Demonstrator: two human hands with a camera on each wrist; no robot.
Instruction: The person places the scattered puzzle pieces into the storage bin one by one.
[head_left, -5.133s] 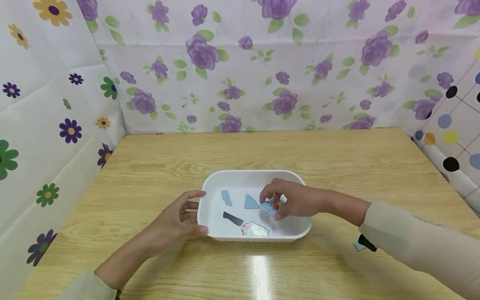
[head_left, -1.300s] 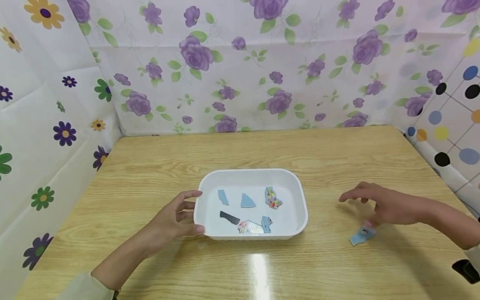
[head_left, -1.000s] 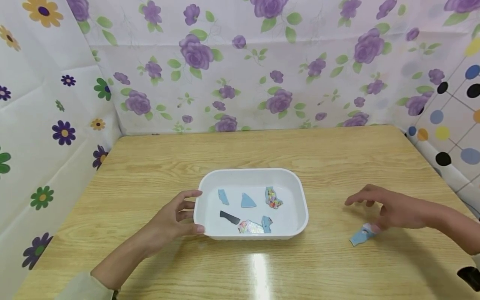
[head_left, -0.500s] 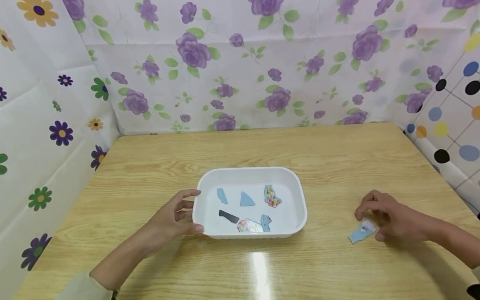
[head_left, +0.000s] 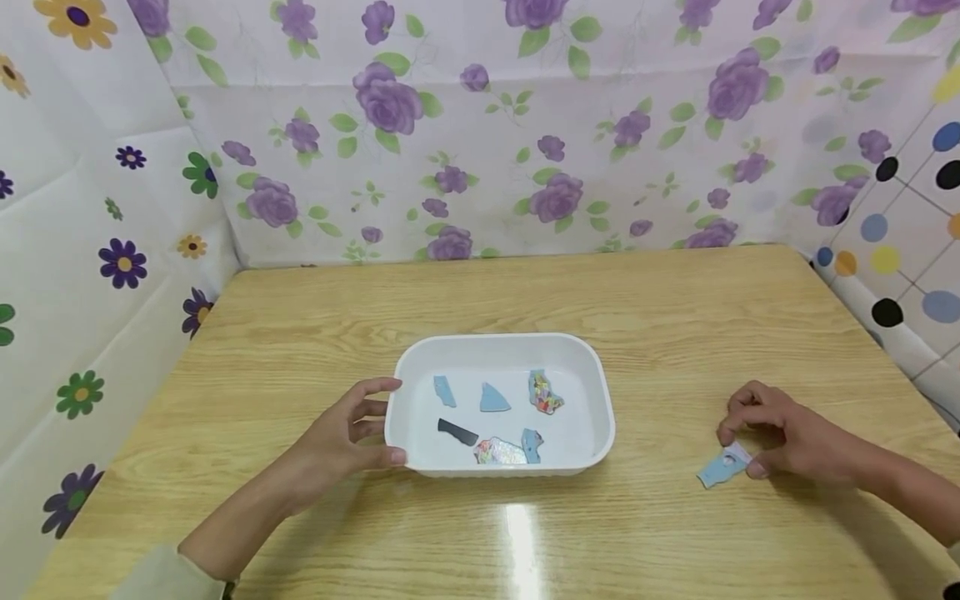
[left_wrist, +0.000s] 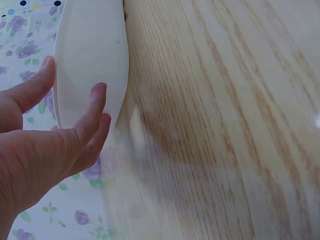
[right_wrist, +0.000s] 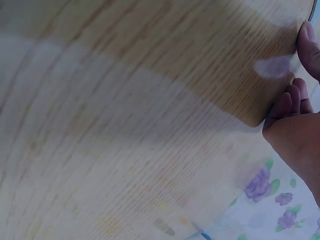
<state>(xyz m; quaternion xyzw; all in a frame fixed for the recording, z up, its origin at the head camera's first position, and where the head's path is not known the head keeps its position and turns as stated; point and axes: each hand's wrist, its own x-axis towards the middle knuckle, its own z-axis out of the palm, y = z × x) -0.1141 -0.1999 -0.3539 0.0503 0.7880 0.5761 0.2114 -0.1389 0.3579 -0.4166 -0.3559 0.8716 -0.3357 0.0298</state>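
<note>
My left hand (head_left: 341, 446) rests at the left end of a white tray (head_left: 603, 392), thumb and index fingertip at its rim. In the left wrist view its fingers (left_wrist: 91, 112) reach nearly straight along the tray's outer wall. Right of the tray, a flat, irregular light-blue piece (head_left: 716, 472) with a pale end and a small whitish spot lies on the table. My right hand (head_left: 798, 437) pinches its pale end between thumb and curled fingers. The right wrist view shows these fingertips low at the table, with most of the piece out of frame.
Inside the tray lie a narrow blue piece (head_left: 444, 392), a blue triangular piece (head_left: 494, 398), a multicoloured piece (head_left: 545, 393), a dark strip (head_left: 457, 432), a shiny pale piece (head_left: 498, 452) and a small blue piece (head_left: 532, 447). Flowered cloth (head_left: 465, 125) hangs behind the wooden table (head_left: 315, 333).
My right hand has gone from over the tray, leaving the multicoloured piece there, to the blue piece on the right, and its fingers have closed in on it. The left hand has stayed put.
</note>
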